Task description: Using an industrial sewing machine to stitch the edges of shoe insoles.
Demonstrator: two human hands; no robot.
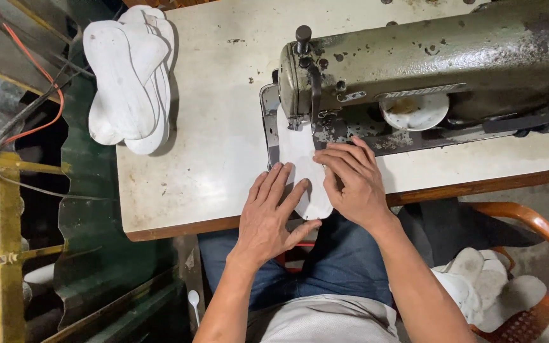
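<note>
A white sole-shaped fabric piece (300, 152) lies on the sewing table (217, 127), its far end under the presser foot of an old grey-green sewing machine (427, 63). My left hand (273, 213) lies flat on the piece's near left side, fingers spread. On the right edge of the piece my right hand (351, 184) presses down with bent fingers. Both hands hold the piece against the table.
A stack of white sole-shaped pieces (131, 76) sits at the table's far left corner. More white pieces (484, 279) lie in an orange basket at my right. A yellow metal frame (1, 248) and cables stand at the left.
</note>
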